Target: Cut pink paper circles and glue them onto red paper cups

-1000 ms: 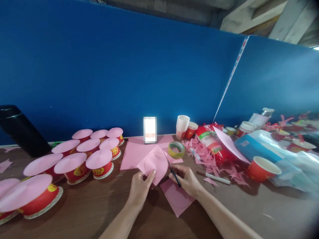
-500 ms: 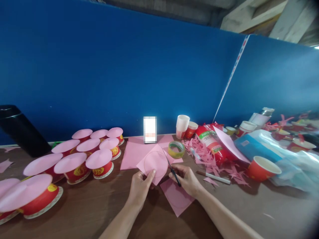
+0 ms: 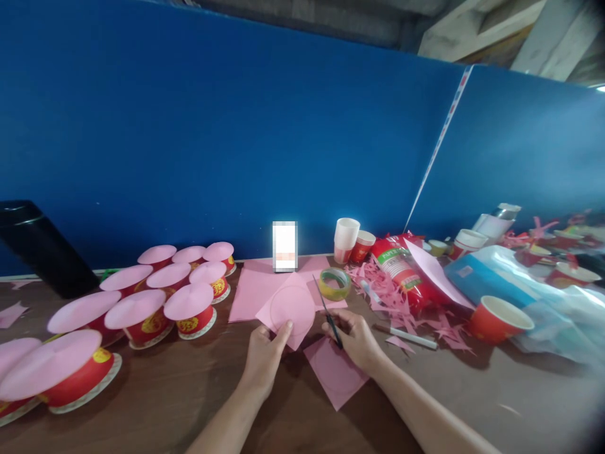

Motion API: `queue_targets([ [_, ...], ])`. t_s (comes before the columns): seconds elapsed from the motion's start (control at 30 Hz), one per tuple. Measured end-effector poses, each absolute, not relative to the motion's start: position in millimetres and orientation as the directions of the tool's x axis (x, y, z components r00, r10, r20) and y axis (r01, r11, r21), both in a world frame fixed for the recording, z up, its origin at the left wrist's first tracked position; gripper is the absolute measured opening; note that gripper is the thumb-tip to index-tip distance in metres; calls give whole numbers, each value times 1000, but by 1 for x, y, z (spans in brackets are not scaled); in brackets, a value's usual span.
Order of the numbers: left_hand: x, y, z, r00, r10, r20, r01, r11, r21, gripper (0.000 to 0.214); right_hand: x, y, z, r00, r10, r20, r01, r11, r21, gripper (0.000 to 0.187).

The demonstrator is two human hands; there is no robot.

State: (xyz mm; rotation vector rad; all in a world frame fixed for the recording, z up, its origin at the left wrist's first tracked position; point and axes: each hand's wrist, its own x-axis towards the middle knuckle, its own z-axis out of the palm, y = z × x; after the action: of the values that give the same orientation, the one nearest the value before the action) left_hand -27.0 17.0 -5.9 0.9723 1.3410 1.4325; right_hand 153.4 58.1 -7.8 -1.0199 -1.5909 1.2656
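Note:
My left hand (image 3: 265, 354) pinches the lower edge of a pink paper square (image 3: 288, 309) with a circle drawn on it, held just above the table. My right hand (image 3: 355, 338) grips black scissors (image 3: 329, 317), blades pointing up and away, just right of the paper's edge. Under my hands another pink sheet (image 3: 334, 372) lies flat on the brown table (image 3: 189, 403). A larger pink sheet (image 3: 253, 291) lies behind.
Several upturned red paper cups topped with pink discs (image 3: 142, 312) crowd the left. A tape roll (image 3: 334, 283), a phone (image 3: 285, 246), stacked cups (image 3: 345, 239), pink scraps (image 3: 385, 293), a pen (image 3: 406, 337), a red cup (image 3: 498, 320) and plastic bags (image 3: 529, 284) lie beyond and right. A black flask (image 3: 33, 249) stands far left.
The pink paper shifted slightly left and away from the scissors; the blades now stand clear of its right edge. The hands stayed almost where they were.

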Motion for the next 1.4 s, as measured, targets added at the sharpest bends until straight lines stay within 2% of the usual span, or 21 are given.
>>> queue_targets([
  [0.27, -29, 20, -15, -275, 960, -52, -192, -2, 981, 38, 152, 61, -16, -196, 960, 199, 86, 219, -972, 37],
  [0.43, -29, 19, -10, -244, 966, -87, -269, 19, 963, 33, 153, 58, -12, -184, 954, 236, 89, 255, -963, 23],
  [0.53, -29, 16, -9, -253, 962, -99, -264, 30, 964, 31, 152, 57, -8, -168, 948, 271, 160, 298, -941, 25],
  [0.77, -27, 14, -11, -221, 975, 5, -224, -56, 973, 36, 152, 53, -10, -173, 928, 330, 253, 365, -896, 26],
  [0.87, -26, 15, -11, -244, 970, 24, -221, -79, 972, 39, 153, 51, -8, -153, 934, 324, 267, 355, -896, 25],
  [1.03, -24, 14, -10, -289, 956, -45, -216, -20, 976, 35, 153, 50, -4, -141, 933, 332, 293, 360, -886, 23],
  [1.3, -22, 14, -7, -241, 970, 31, -300, -104, 948, 30, 152, 54, -14, -180, 936, 301, 249, 340, -907, 22],
  [1.4, -24, 15, -9, -233, 972, 8, -311, -82, 947, 30, 152, 57, -17, -156, 939, 307, 270, 340, -901, 22],
])
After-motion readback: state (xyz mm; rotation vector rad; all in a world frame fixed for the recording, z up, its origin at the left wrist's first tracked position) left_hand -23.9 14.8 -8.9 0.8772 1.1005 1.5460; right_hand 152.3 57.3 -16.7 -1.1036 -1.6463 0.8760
